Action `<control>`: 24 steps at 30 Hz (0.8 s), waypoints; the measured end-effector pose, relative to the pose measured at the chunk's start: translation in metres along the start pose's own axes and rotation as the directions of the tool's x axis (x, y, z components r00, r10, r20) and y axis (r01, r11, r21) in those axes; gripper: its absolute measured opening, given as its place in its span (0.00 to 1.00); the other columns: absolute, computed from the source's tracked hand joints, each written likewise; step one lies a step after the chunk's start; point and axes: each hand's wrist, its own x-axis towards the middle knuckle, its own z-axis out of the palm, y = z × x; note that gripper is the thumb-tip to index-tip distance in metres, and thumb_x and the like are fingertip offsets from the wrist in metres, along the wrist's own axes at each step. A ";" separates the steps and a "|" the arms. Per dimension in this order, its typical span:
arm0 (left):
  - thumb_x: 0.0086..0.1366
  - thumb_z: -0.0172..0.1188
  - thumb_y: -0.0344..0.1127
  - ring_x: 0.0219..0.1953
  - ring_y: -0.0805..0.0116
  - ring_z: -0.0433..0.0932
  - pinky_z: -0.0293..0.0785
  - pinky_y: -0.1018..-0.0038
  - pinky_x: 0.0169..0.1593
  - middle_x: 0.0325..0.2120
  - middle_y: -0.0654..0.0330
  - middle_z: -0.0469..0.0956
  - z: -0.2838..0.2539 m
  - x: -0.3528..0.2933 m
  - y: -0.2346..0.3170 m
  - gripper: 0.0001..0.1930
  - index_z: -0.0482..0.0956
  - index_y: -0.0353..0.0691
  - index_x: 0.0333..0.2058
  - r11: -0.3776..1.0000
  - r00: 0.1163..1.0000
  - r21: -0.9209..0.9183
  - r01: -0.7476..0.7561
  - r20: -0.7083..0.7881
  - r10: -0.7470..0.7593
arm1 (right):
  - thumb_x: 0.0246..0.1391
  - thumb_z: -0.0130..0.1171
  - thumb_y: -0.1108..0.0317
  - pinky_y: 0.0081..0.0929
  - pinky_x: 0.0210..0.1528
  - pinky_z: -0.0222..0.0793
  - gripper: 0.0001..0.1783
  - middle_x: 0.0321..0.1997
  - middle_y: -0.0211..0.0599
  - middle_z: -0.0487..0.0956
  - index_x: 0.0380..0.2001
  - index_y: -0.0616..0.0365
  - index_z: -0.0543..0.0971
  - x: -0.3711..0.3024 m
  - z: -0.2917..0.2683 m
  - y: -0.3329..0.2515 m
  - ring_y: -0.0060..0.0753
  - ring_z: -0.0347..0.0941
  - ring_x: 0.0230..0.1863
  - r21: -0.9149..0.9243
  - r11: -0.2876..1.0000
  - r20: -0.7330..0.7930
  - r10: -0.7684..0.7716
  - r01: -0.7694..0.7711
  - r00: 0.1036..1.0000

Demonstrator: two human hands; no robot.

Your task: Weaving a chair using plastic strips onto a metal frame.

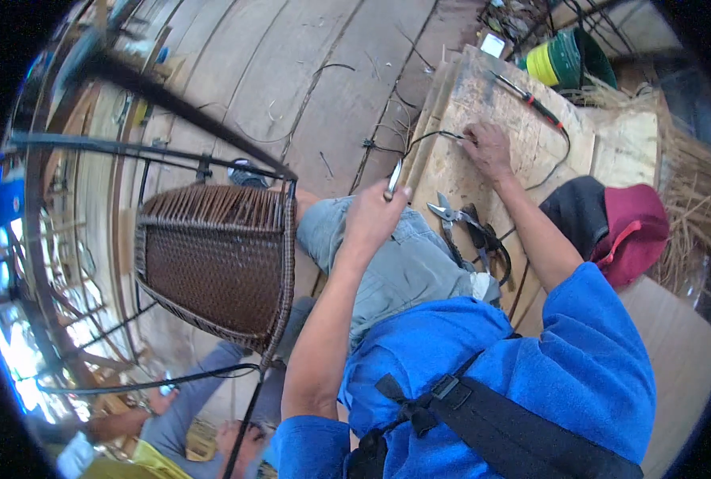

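My left hand (373,214) is closed round a small tool with a shiny metal blade (394,177), held over my thigh at the bench edge; its handle is hidden in the fingers. My right hand (487,152) rests over the wooden bench (467,104), fingers bent onto the end of a thin dark strand (423,137) that trails off the bench's left edge. Between my forearms lie metal snips (445,211) and black-handled scissors (495,259). Beyond the right hand, a soldering-iron-like tool (531,100) with a red and black handle lies with its cord curling down.
A brown woven seat (212,255) on a dark frame stands at my left. A red and black cap (635,231) sits right of my forearm, near loose straw-coloured strips (691,168). At the far right is a green bucket (571,60). Another person's hand (240,447) shows at lower left.
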 end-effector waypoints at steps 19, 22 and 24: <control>0.59 0.55 0.41 0.20 0.66 0.72 0.67 0.68 0.27 0.16 0.54 0.74 0.034 0.028 -0.023 0.15 0.77 0.31 0.31 0.976 0.976 0.003 0.217 -0.009 -0.217 | 0.48 0.60 0.57 0.37 0.45 0.59 0.09 0.31 0.30 0.76 0.28 0.48 0.80 -0.005 0.010 -0.003 0.37 0.69 0.40 0.071 0.997 -0.149 -0.016 0.027 0.989; 0.59 0.56 0.40 0.19 0.67 0.70 0.67 0.68 0.28 0.16 0.55 0.72 0.036 0.027 -0.024 0.15 0.76 0.30 0.30 0.984 0.984 -0.009 0.175 -0.023 -0.175 | 0.46 0.61 0.58 0.38 0.44 0.59 0.09 0.31 0.32 0.76 0.27 0.49 0.79 -0.004 0.007 -0.005 0.39 0.69 0.40 0.066 0.998 -0.125 -0.005 0.013 0.992; 0.60 0.57 0.39 0.19 0.68 0.69 0.67 0.68 0.27 0.16 0.57 0.70 0.034 0.026 -0.020 0.14 0.75 0.30 0.29 0.969 0.971 -0.065 0.237 -0.027 -0.239 | 0.44 0.61 0.58 0.39 0.49 0.59 0.10 0.31 0.33 0.75 0.29 0.49 0.79 -0.004 0.003 -0.006 0.39 0.69 0.41 0.132 0.991 -0.103 0.016 -0.003 0.995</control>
